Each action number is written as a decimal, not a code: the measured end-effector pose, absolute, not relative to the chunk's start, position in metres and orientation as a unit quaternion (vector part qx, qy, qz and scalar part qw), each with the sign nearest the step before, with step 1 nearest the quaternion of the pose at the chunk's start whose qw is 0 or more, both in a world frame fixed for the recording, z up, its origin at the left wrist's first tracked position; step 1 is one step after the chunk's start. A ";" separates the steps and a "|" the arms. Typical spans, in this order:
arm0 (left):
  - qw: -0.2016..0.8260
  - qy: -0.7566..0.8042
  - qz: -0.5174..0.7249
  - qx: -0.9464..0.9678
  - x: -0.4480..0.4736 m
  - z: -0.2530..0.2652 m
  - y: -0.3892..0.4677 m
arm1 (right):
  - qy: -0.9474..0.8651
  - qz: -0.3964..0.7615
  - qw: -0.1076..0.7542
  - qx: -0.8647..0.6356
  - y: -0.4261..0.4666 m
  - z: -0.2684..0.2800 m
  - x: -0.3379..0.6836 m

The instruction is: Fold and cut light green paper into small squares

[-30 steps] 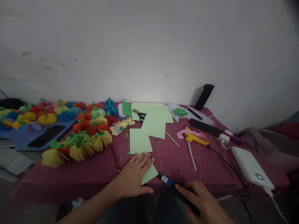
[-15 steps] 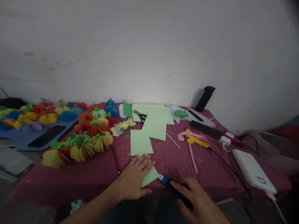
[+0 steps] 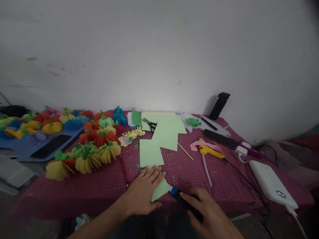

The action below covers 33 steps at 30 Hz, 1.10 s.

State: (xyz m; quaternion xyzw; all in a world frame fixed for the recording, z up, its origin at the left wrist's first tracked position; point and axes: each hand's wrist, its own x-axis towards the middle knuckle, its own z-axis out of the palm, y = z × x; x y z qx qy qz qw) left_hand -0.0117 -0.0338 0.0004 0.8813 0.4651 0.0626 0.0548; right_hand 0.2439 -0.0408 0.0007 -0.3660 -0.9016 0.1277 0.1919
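Observation:
My left hand (image 3: 142, 190) lies flat on a piece of light green paper (image 3: 160, 190), fingers stretched out and pressing it against the table. In my right hand (image 3: 206, 214) is a dark-handled utility knife (image 3: 183, 200) with a blue collar. Its pale tip touches or nearly touches the right corner of that paper. Just beyond my left fingertips is a light green sheet (image 3: 150, 153), which meets a larger green sheet (image 3: 168, 134). Black-handled scissors (image 3: 151, 124) rest at the back on more paper.
Colourful paper pumpkins (image 3: 88, 160) crowd the left side. A red pencil-like stick (image 3: 123, 171) lies left of my hand. On the right are a yellow glue gun (image 3: 211, 151), a white power bank (image 3: 271, 184), cables, a power strip (image 3: 220, 137) and a black bottle (image 3: 219, 106).
My right hand and the utility knife have shifted very slightly left. My left hand stays flat on the paper. The whole view has moved a little.

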 end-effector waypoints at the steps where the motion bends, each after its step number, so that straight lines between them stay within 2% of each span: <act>1: 0.054 0.465 0.062 0.882 -0.012 0.001 -0.034 | -0.902 0.129 0.192 -0.366 -0.040 0.000 0.243; 11: 0.062 0.465 0.059 0.881 -0.013 0.002 -0.034 | -0.897 0.115 0.211 -0.372 -0.037 -0.002 0.249; 24: 0.015 0.441 0.070 0.895 -0.015 0.003 -0.048 | -0.890 0.131 0.228 -0.373 -0.040 -0.006 0.246; 33: 0.043 0.416 0.071 0.906 -0.006 0.006 -0.044 | -0.883 0.117 0.231 -0.392 -0.051 -0.002 0.259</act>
